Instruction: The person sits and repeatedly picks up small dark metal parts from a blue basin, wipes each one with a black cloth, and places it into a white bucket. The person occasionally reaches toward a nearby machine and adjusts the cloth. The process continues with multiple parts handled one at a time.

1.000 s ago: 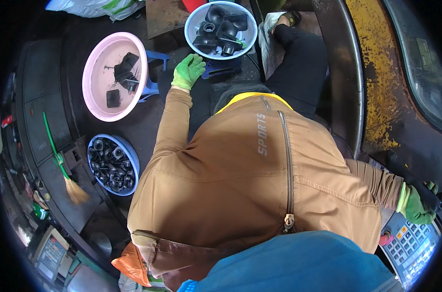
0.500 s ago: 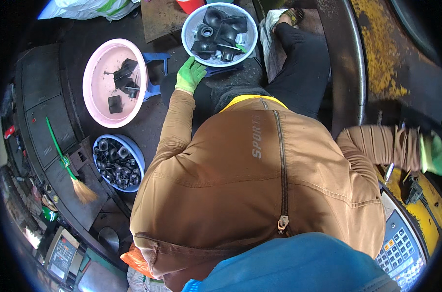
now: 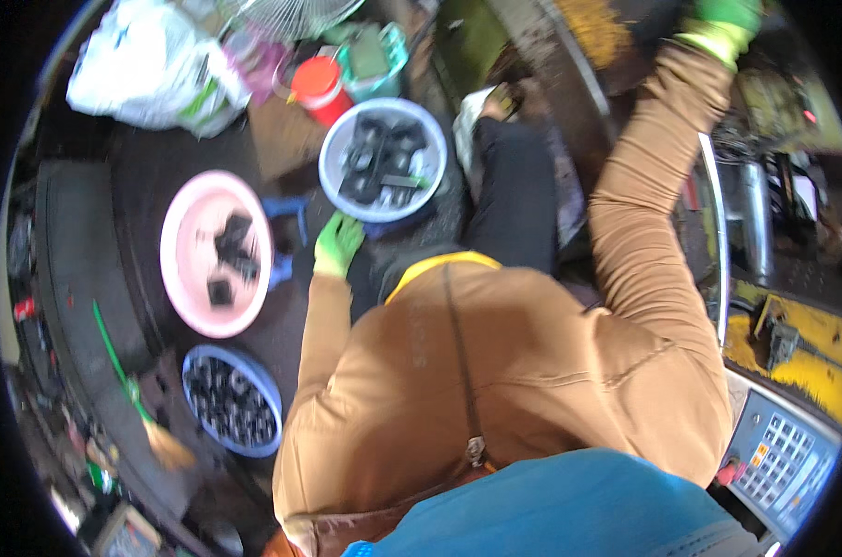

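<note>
My left hand (image 3: 339,243), in a green glove, rests on my left thigh with its fingers stretched out, holding nothing I can see. Just beyond its fingertips stands a pale blue basket (image 3: 326,174) with several black moulded parts (image 3: 374,153) in it. A slim tool with a green end (image 3: 404,182) lies on those parts. My right arm reaches far forward to the right, where my gloved right hand (image 3: 722,26) touches or nears dark machinery. Its fingers are blurred and cut off by the picture's edge.
A pink basin (image 3: 172,269) with a few black pieces and a blue basin (image 3: 270,395) full of small black parts stand at the left. Further off are a red bucket (image 3: 321,91) and a white sack (image 3: 147,70). A keypad panel (image 3: 781,455) and yellow machine base flank my right.
My right hand has swung forward from beside the machine at far right to the upper right. My left hand stays on the thigh. The view has shifted, showing more of the far floor.
</note>
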{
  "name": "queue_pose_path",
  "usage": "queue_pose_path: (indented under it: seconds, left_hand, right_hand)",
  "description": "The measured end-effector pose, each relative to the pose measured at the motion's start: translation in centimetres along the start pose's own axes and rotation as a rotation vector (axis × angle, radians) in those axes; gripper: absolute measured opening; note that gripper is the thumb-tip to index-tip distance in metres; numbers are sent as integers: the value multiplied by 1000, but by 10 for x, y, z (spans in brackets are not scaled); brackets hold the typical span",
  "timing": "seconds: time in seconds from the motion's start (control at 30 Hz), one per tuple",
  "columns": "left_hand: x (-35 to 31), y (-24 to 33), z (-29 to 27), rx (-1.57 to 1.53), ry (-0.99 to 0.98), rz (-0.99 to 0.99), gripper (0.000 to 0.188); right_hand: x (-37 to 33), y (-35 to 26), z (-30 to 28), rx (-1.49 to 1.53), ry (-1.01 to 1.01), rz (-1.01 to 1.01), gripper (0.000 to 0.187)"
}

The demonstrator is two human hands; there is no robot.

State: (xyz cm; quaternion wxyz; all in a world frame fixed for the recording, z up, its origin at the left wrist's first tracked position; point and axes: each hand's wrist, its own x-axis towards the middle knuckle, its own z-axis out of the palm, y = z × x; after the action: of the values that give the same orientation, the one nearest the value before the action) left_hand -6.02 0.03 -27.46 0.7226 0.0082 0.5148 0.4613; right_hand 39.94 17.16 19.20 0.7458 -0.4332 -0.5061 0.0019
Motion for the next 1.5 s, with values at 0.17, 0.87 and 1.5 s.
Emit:
queue_pose_path:
  seconds: [0.17,0.87,1.5]
  left_hand:
    - [-4,2,10,82,112,23,50]
    - [-35,31,85,787,-150,525,48]
    - [-51,54,172,1253,-114,1826,27]
  right_hand:
    - [-9,12,20,54,55,-74,19]
    - [-454,175,109,-915,-1961,282,37]
    - [-334,76,31,577,-647,1640,33]
